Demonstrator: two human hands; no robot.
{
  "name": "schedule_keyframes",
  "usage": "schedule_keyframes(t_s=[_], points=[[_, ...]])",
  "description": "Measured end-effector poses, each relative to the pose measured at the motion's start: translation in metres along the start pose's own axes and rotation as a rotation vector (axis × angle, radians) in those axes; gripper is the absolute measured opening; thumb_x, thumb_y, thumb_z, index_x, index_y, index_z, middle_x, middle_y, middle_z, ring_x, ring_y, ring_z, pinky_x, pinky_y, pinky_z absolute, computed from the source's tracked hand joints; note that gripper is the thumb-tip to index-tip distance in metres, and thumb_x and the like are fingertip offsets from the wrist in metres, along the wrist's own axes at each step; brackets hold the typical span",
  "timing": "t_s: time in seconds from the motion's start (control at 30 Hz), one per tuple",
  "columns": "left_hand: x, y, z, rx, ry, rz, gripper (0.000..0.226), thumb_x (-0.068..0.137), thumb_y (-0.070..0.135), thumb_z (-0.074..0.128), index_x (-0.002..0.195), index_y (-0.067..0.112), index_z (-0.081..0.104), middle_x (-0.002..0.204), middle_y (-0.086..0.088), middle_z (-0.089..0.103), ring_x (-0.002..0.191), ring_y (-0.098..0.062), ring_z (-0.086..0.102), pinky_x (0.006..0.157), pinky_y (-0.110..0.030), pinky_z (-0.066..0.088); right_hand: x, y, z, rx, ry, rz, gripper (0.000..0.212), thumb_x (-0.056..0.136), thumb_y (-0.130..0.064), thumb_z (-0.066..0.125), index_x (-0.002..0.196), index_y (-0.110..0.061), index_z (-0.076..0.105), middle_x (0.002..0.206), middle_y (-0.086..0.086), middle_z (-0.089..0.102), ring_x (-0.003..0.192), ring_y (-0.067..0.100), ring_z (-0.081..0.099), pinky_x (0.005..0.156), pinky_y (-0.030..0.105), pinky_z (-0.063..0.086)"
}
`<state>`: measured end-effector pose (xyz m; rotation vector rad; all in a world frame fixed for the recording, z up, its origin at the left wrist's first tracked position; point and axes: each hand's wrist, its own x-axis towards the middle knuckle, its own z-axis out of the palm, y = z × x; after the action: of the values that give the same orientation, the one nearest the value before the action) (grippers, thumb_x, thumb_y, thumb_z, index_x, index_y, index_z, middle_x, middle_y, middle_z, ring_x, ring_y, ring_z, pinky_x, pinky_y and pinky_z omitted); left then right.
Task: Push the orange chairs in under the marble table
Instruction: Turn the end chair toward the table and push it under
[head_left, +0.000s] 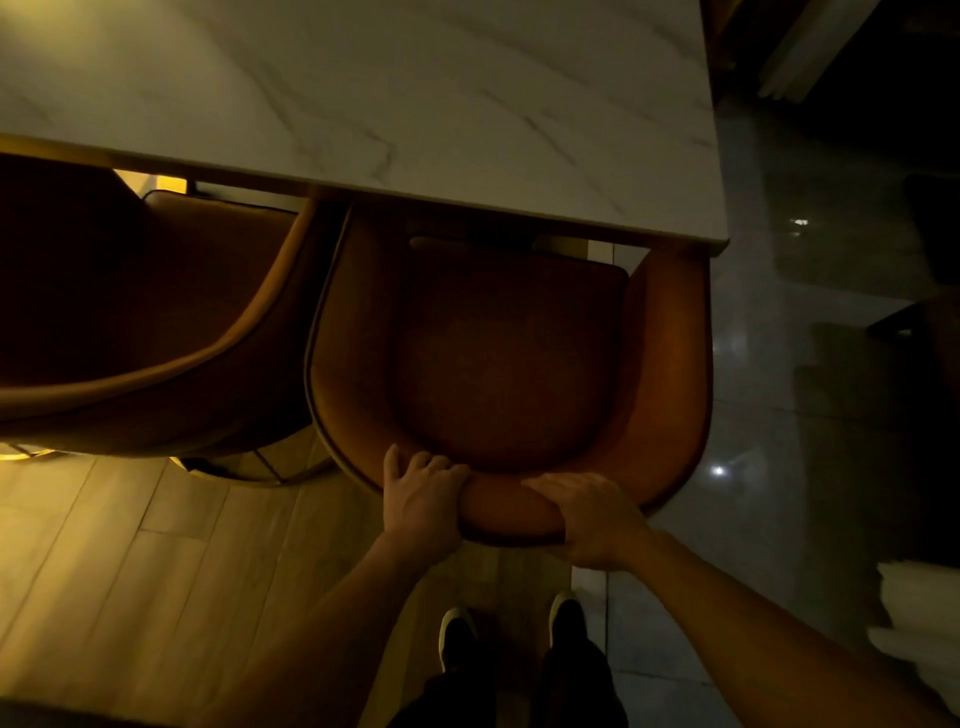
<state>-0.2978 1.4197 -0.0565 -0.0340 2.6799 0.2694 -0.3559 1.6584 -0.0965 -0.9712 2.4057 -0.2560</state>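
Neighbouring orange chair (156, 322), to the left of the hands, sits partly under the marble table (415, 104); left hand (423, 499) grips the backrest top of the right-hand orange chair (509, 364), fingers curled over the rim; right hand (592, 519) clasps the same rim just beside it; seat front lies just beneath the table edge ahead of both hands; equal, level pressure should keep the chair running straight, clear of its neighbour.
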Motion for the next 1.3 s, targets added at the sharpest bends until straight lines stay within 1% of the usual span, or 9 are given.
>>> schedule_keyframes(t_s=[0.17,0.4,0.47,0.53,0.63,0.73,0.8,0.87,1.3], points=[[-0.008,0.006,-0.001,-0.002,0.038,-0.035,0.061,0.079,0.035,0.069,0.136,0.037,0.045,0.139,0.007,0.047,0.137,-0.022,0.031,0.116,-0.058,0.002,-0.004,-0.009,-0.008,0.053,0.002,0.047,0.09,0.07,-0.057,0.075,0.146,-0.036,0.031,0.144,-0.01,0.045,0.13,0.014,0.043,0.111,0.042,0.029],[-0.009,0.008,-0.004,0.038,-0.009,-0.029,0.07,0.079,0.039,0.071,0.141,0.032,0.04,0.143,0.0,0.043,0.139,-0.028,0.026,0.114,-0.065,0.002,-0.004,-0.023,-0.012,-0.012,-0.043,0.154,0.091,0.068,-0.057,0.076,0.144,-0.04,0.029,0.142,-0.009,0.045,0.129,0.019,0.041,0.11,0.043,0.026],[-0.009,0.008,-0.005,0.063,-0.029,-0.034,0.079,0.079,0.04,0.071,0.147,0.031,0.031,0.152,-0.004,0.031,0.145,-0.034,0.013,0.11,-0.071,-0.007,-0.002,-0.024,-0.011,-0.056,-0.074,0.194,0.096,0.069,-0.06,0.074,0.147,-0.042,0.022,0.149,-0.006,0.038,0.136,0.025,0.035,0.112,0.046,0.022],[-0.007,0.009,-0.004,0.097,-0.07,-0.049,0.093,0.08,0.04,0.071,0.153,0.031,0.014,0.161,-0.008,0.009,0.147,-0.039,-0.006,0.102,-0.077,-0.016,-0.002,-0.025,-0.01,-0.101,-0.124,0.232,0.104,0.069,-0.066,0.072,0.15,-0.043,0.01,0.159,0.001,0.02,0.143,0.032,0.021,0.115,0.05,0.015],[-0.004,0.007,-0.002,0.112,-0.109,-0.055,0.103,0.079,0.041,0.071,0.154,0.032,0.001,0.163,-0.008,-0.007,0.145,-0.041,-0.017,0.097,-0.082,-0.014,-0.002,-0.027,-0.015,-0.097,-0.178,0.259,0.113,0.068,-0.071,0.07,0.151,-0.043,-0.002,0.163,0.004,-0.001,0.147,0.037,0.002,0.116,0.055,0.007],[-0.002,0.006,-0.001,0.092,-0.12,-0.031,0.094,0.077,0.043,0.072,0.152,0.034,0.017,0.16,-0.007,0.013,0.146,-0.042,-0.001,0.098,-0.082,-0.009,-0.002,-0.027,-0.017,-0.108,-0.19,0.25,0.11,0.068,-0.071,0.07,0.151,-0.044,0.002,0.162,0.003,0.008,0.146,0.037,0.007,0.116,0.055,0.009],[-0.001,0.004,0.001,0.064,-0.089,-0.015,0.079,0.075,0.043,0.072,0.144,0.034,0.034,0.146,-0.002,0.036,0.141,-0.035,0.018,0.099,-0.083,-0.006,-0.002,-0.026,-0.015,-0.087,-0.166,0.241,0.104,0.068,-0.067,0.072,0.149,-0.045,0.011,0.157,-0.001,0.024,0.143,0.032,0.02,0.115,0.053,0.012],[0.0,0.003,0.003,0.049,-0.066,-0.011,0.07,0.075,0.042,0.07,0.138,0.034,0.04,0.134,0.002,0.046,0.135,-0.029,0.03,0.099,-0.083,-0.005,-0.002,-0.026,-0.015,-0.071,-0.144,0.233,0.099,0.068,-0.062,0.075,0.147,-0.045,0.017,0.15,-0.005,0.035,0.136,0.026,0.031,0.113,0.051,0.016],[-0.008,0.006,0.006,0.03,-0.027,-0.019,0.046,0.075,0.047,0.07,0.118,0.035,0.058,0.113,0.01,0.059,0.12,-0.02,0.048,0.101,-0.08,-0.002,-0.008,-0.03,-0.021,-0.035,-0.156,0.215,0.088,0.074,-0.059,0.072,0.146,-0.046,0.023,0.144,-0.005,0.043,0.131,0.024,0.038,0.111,0.047,0.02]])
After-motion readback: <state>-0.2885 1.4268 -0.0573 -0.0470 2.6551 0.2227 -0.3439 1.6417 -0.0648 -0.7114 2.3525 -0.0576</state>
